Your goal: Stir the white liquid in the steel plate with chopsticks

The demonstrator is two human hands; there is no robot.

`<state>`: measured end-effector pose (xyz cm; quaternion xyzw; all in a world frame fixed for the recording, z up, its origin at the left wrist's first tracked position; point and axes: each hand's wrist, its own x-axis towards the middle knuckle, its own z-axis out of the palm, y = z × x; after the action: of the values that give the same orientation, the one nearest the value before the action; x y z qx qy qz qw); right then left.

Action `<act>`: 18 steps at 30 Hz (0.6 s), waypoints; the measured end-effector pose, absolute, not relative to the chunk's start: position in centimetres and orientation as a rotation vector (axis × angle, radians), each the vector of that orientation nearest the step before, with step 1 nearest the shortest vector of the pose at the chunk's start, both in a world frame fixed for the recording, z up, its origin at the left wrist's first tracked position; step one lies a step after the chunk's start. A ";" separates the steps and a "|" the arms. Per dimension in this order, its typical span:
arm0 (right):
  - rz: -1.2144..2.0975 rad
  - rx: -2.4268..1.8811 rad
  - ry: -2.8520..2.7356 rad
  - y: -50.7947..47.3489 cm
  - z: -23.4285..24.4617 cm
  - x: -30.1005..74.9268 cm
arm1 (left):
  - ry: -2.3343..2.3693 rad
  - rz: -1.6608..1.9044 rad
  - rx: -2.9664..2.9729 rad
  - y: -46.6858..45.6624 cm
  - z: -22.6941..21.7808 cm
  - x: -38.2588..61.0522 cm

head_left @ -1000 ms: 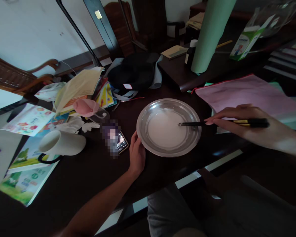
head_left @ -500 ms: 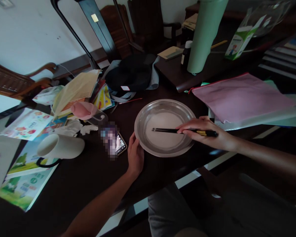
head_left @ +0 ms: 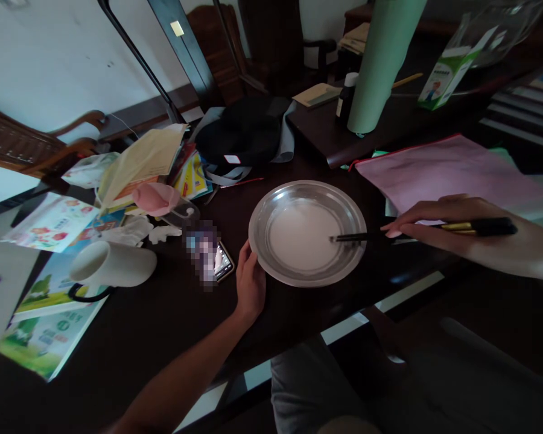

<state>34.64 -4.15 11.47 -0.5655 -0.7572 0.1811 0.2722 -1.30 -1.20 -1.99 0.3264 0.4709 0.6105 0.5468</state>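
Note:
A round metal basin (head_left: 310,281) stands on the dark table, with a whitish layer (head_left: 296,235) across its bottom; I cannot tell whether it is liquid or powder. At the basin's left rim is my left hand (head_left: 251,283), its fingers closed against the edge and partly hidden under it. My right hand (head_left: 470,253), to the right of the basin, grips a pair of black chopsticks (head_left: 353,238) with gold bands near the top. Their tips point left and hang over the right part of the basin.
A lit phone (head_left: 224,262) lies left of the basin. Farther left are a white mug (head_left: 131,265), a pink-topped cup (head_left: 156,198) and booklets (head_left: 36,346). Behind sit a black bag (head_left: 242,132) and a green cylinder (head_left: 382,72). A pink pouch (head_left: 429,169) lies at right.
My right hand has moved right with the chopsticks, and their tips have shifted from the basin's middle to its right side. My left hand stays at the rim.

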 end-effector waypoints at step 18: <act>0.534 -1.271 -2.037 -0.1 7.7 29.0 | 1.121 1.445 0.760 -1.2 -1.9 -1.3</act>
<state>29.03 -0.08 7.70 -0.4868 -0.7806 0.2044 0.3344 -1.34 -1.17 -1.92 0.3208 0.4732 0.6099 0.5488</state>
